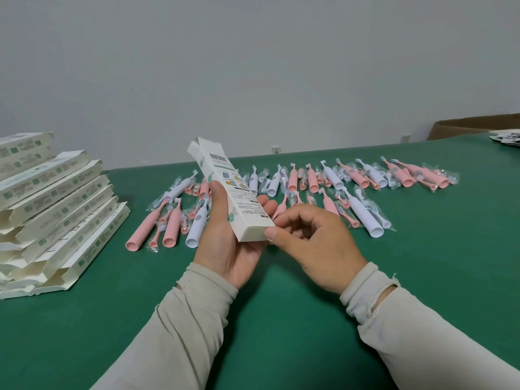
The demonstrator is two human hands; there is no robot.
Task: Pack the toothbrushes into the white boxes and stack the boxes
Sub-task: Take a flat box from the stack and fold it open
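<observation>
My left hand (228, 243) grips a long white box (228, 187) tilted above the green table (253, 319), its far top flap standing open. My right hand (312, 243) pinches the box's near bottom end between thumb and forefinger. Behind the hands, several pink and white electric toothbrush handles (332, 178) with bagged brush heads lie in a row across the table. At the left, a slanted stack of white boxes (56, 209) rests with open ends toward me.
A brown cardboard carton (475, 126) stands at the far right edge beside some printed papers (506, 137). A pale wall rises behind the table. Bare green surface lies between me and the toothbrushes.
</observation>
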